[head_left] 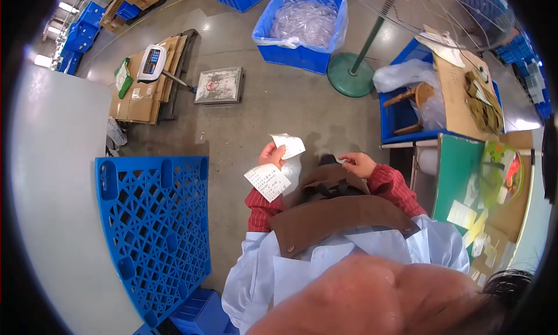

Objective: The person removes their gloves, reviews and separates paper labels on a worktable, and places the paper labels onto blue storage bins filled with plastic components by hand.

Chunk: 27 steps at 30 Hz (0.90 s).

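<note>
My left hand (271, 155) is closed on paper slips in front of my body. One printed slip (290, 145) sticks out past the fingers, and another slip with rows of print (268, 183) hangs over the wrist side. My right hand (360, 165) is held to the right, over the brown apron (343, 216), its fingers loosely bent and slightly apart with nothing visible in them. Red striped sleeve cuffs cover both wrists.
A blue plastic pallet (160, 219) stands at left. Ahead are a platform scale (218, 85), its display (152, 63), a blue crate (296, 57) of bagged clear pieces and a green fan base (351, 74). To the right stands a green-topped table (452, 181) with papers.
</note>
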Each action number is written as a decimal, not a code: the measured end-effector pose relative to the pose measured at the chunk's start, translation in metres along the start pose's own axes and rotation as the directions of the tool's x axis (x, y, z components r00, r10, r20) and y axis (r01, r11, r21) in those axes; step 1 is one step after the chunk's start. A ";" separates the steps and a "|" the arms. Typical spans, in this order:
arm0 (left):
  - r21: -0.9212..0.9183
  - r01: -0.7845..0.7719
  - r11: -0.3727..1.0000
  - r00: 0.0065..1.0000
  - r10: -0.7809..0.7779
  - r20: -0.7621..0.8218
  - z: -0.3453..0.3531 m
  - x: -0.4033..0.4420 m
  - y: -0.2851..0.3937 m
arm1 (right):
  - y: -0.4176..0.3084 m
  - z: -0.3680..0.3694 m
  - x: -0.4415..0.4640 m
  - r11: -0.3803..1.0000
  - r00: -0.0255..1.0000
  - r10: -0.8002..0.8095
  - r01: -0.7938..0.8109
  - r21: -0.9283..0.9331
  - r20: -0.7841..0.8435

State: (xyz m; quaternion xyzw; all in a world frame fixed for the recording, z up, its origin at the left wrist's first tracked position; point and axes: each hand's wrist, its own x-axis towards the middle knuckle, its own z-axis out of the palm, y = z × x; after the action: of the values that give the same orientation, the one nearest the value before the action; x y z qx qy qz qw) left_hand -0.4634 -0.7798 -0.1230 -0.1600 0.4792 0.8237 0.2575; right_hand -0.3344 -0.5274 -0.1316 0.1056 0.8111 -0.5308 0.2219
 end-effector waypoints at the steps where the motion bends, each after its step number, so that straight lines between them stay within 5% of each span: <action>1: -0.014 0.003 1.000 1.000 -0.003 -0.028 -0.005 0.015 0.006 | -0.007 -0.005 0.021 1.000 1.000 -0.002 0.002 -0.027 0.010; 7: -0.016 -0.064 0.998 0.995 0.062 -0.081 -0.006 0.119 0.078 | -0.058 -0.043 0.176 0.989 0.993 -0.071 0.083 -0.126 0.096; 20: -0.111 -0.167 0.980 0.965 0.139 -0.223 -0.035 0.311 0.247 | -0.274 -0.071 0.487 0.945 0.893 -0.317 0.327 0.022 0.320; 27: 0.006 -0.122 0.993 0.984 0.122 -0.128 -0.058 0.449 0.368 | -0.352 -0.062 0.618 0.918 0.909 -0.375 0.336 0.210 0.182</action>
State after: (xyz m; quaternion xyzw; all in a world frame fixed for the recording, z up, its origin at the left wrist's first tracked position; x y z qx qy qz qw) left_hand -1.0415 -0.8589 -0.1202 -0.1832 0.5029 0.8264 0.1751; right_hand -1.0367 -0.6569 -0.1158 -0.0843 0.7377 -0.6397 0.1989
